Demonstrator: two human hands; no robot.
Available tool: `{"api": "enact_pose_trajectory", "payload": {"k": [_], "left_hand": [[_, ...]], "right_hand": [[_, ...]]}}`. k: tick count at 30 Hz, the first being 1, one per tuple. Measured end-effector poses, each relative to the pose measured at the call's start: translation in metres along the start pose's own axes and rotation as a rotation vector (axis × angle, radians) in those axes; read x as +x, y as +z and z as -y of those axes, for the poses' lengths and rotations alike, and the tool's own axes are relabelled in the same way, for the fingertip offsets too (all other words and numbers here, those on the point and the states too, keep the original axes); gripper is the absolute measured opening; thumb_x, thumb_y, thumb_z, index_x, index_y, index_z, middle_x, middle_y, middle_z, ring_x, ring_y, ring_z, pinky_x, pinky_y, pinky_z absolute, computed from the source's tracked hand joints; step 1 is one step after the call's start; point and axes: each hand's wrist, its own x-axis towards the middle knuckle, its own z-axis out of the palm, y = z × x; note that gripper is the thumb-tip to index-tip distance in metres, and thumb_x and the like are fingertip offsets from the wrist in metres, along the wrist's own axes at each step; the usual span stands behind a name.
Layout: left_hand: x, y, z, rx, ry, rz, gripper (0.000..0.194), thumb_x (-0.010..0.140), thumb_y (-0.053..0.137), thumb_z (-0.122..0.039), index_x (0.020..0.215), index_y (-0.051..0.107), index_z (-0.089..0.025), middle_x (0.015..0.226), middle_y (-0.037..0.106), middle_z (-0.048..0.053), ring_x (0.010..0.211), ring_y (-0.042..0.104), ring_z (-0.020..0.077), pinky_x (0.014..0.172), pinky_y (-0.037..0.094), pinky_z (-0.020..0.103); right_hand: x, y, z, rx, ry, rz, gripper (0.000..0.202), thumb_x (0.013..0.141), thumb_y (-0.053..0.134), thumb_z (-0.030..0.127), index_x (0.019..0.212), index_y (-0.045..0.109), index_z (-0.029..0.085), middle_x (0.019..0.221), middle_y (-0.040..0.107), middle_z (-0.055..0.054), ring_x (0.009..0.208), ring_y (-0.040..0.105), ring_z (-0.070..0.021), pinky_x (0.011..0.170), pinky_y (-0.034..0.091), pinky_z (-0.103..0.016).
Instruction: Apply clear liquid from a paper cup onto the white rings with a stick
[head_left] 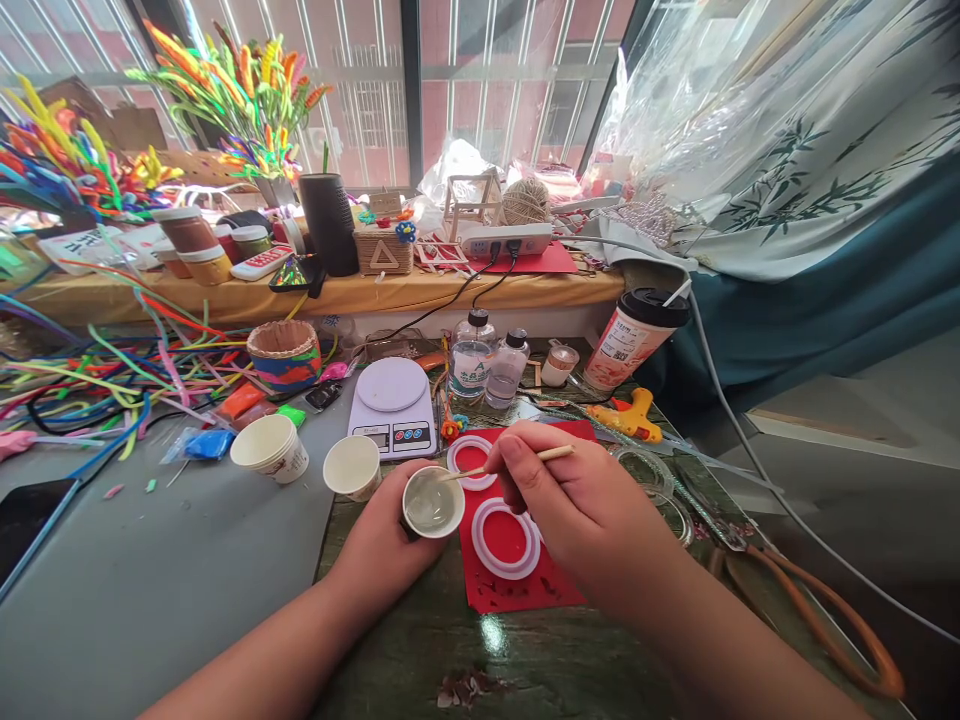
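My left hand (390, 535) is wrapped round a paper cup (433, 503) with a clear liquid inside. Between the fingers of my right hand (562, 490) is a thin wooden stick (551, 454), whose far end dips into that cup. Under and beside my right hand, white ring-shaped molds (507, 540) lie on a red sheet (487, 598). A second paper cup (351, 468) stands just left of the held one, and a stack of paper cups (270, 448) is farther left. Behind them sits a white kitchen scale (391, 405).
Two clear bottles (471, 368) stand behind the red sheet, near a lidded drink cup (634, 335). A yellow glue gun (630, 415) and orange-handled scissors (832, 610) lie at right. Colorful pipe cleaners (112, 365) and a phone (30, 525) are at left. A cable (720, 370) hangs at right.
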Motion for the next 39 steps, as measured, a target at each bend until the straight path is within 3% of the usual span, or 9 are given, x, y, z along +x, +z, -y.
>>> {"api": "enact_pose_trajectory", "payload": {"k": [15, 24, 39], "left_hand": [[0.0012, -0.0004, -0.0004, -0.004, 0.002, 0.014, 0.047, 0.085, 0.078, -0.024, 0.131, 0.068, -0.023, 0.130, 0.078, 0.011, 0.118, 0.076, 0.0312, 0.106, 0.062, 0.049], [0.0019, 0.0010, -0.0013, -0.006, -0.006, 0.005, 0.047, 0.084, 0.077, -0.025, 0.130, 0.069, -0.024, 0.129, 0.078, 0.010, 0.117, 0.077, 0.0314, 0.105, 0.063, 0.050], [0.0019, 0.0009, 0.0005, 0.011, 0.001, 0.001, 0.049, 0.083, 0.078, -0.026, 0.131, 0.069, -0.024, 0.129, 0.078, 0.011, 0.118, 0.076, 0.0323, 0.107, 0.062, 0.050]], "right_hand": [[-0.0020, -0.0049, -0.0044, 0.024, 0.072, 0.014, 0.045, 0.115, 0.043, 0.054, 0.087, 0.064, 0.025, 0.067, 0.059, 0.002, 0.060, 0.052, -0.0168, 0.055, 0.038, -0.029], [-0.0008, -0.0012, -0.0002, -0.033, -0.011, 0.039, 0.046, 0.116, 0.040, 0.047, 0.081, 0.060, 0.024, 0.069, 0.060, 0.000, 0.064, 0.054, -0.0178, 0.060, 0.039, -0.031], [0.0008, -0.0009, -0.0012, -0.036, 0.004, 0.033, 0.046, 0.115, 0.040, 0.048, 0.081, 0.059, 0.025, 0.067, 0.060, 0.001, 0.062, 0.054, -0.0179, 0.058, 0.040, -0.031]]}}
